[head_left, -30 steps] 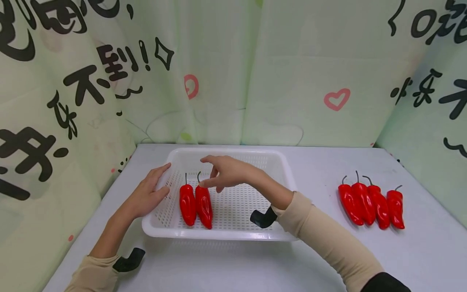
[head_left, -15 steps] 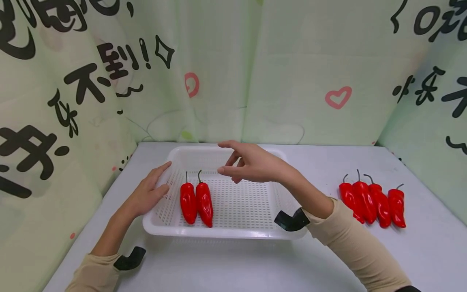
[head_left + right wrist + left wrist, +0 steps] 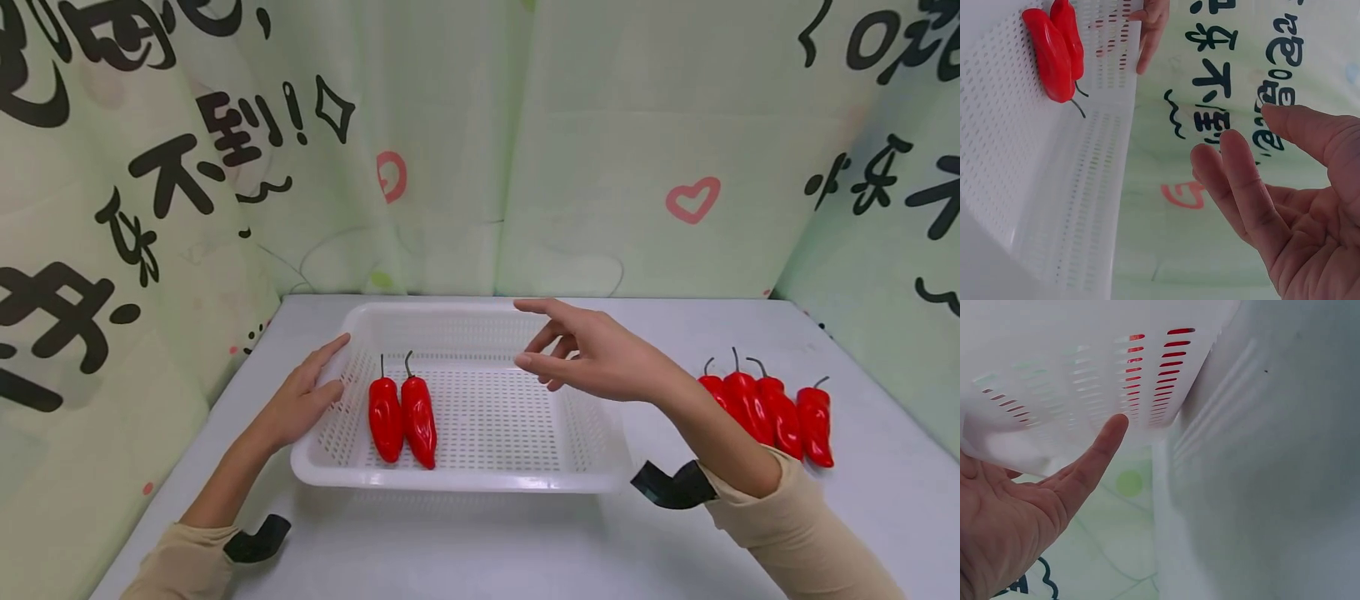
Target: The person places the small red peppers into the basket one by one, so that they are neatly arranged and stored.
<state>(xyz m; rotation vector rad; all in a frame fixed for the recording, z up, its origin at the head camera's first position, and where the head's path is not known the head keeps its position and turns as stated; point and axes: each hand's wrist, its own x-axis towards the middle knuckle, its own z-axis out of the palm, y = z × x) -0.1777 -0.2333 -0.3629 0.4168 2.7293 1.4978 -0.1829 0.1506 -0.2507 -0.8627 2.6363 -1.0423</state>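
Two red peppers [image 3: 418,423] lie side by side in the left part of a white perforated plastic basket [image 3: 465,481], stems toward the far side. Along the basket's left edge rests my left hand [image 3: 303,404], its thumb and fingers extended. The left wrist view has the hand [image 3: 1029,506] against the slotted side wall. Over the basket's right side hovers my right hand [image 3: 592,350], fingers apart and holding nothing. Both peppers [image 3: 1054,56] also show in the right wrist view. Several more red peppers [image 3: 782,417] lie to the right, partly hidden by my right forearm.
A white table [image 3: 450,550] bears the basket and the loose peppers. A pale green curtain [image 3: 585,167] with black writing and pink hearts stands behind and along both sides.
My right hand has moved right, from beside the peppers in the basket to its right side. The left hand and all peppers have stayed put.
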